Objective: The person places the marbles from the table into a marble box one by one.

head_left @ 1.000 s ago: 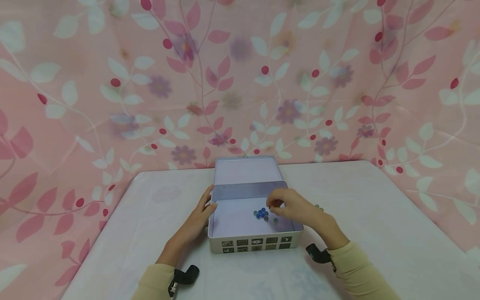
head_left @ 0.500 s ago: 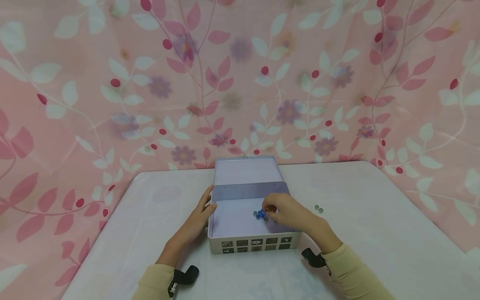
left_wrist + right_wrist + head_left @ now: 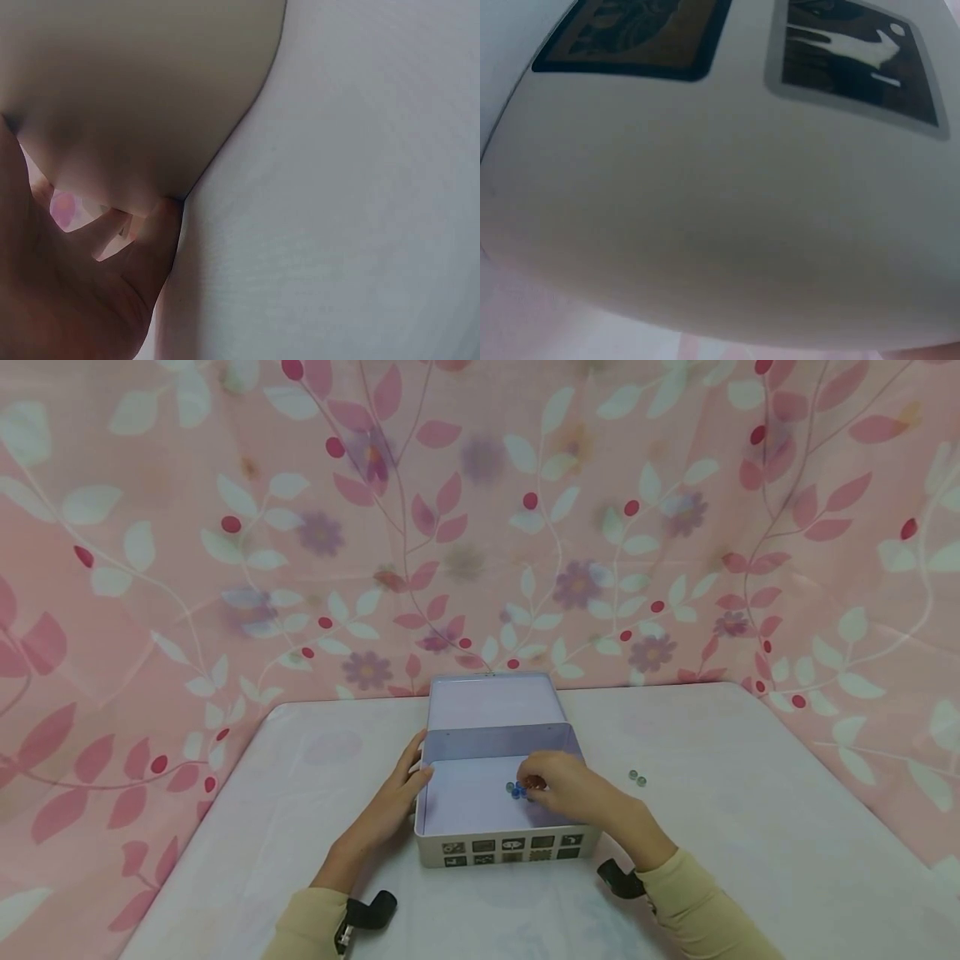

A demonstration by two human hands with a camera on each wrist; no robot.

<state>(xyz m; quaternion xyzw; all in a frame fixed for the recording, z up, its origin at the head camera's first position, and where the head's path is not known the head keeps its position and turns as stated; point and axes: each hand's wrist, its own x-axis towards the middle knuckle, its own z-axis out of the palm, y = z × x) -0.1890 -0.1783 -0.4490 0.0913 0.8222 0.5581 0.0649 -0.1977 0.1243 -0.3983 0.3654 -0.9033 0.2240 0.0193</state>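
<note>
A pale metal box [image 3: 457, 810] with its hinged lid [image 3: 491, 702] raised stands on the table. Inside it lies a small cluster of blue and green glass marbles [image 3: 515, 792]. My left hand [image 3: 390, 797] holds the box's left wall, thumb at the rim and fingers along the outside. In the left wrist view, that hand [image 3: 97, 277] touches the box side [image 3: 150, 97]. My right hand [image 3: 573, 785] reaches into the box, fingers curled down at the marbles and partly covering them. Whether a marble is between its fingertips is hidden. The right wrist view shows mostly the box's outer wall [image 3: 705, 187].
Two greenish marbles [image 3: 637, 778] lie on the white-covered table [image 3: 712, 827], right of the box. Behind the table hangs a pink floral cloth [image 3: 480, 527]. Dark square pictures [image 3: 513, 843] line the box's front wall. Each wrist carries a black camera [image 3: 371, 912].
My right hand has moved left and slightly lower over the marbles, covering more of them. The two marbles on the table have come fully into sight. The left hand stays put.
</note>
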